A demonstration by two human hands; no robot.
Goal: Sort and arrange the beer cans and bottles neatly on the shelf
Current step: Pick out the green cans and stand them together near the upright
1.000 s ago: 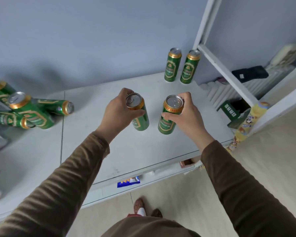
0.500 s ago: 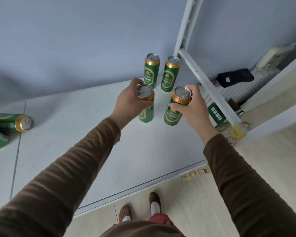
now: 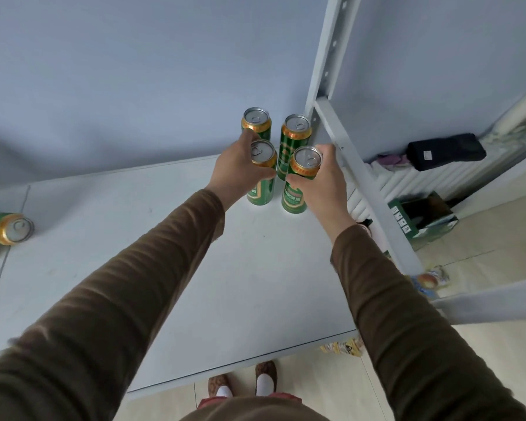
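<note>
Left hand: fingers and thumb wrapped around the upper part of the left front can, long axis vertical, pull-tab top facing up. Right hand: curled likewise around the right front can, upright, top up. Both cans are slim cylinders, green printed sides, gold neck band, dull silver lid. Whether their bases touch the shelf cannot be told for sure; they appear to be at its surface.

Landmark: the white upright post at the shelf's back right corner. Just beside the post stands the right rear can, upright; one further from the post, the left rear can, also upright. The held cans sit directly in front of these two, forming a close square. Far from the post, at the shelf's left edge, a fifth can lies on its side, lid toward the camera.

Shelf: flat, matte, pale grey board. Sleeves: brown ribbed fabric.
</note>
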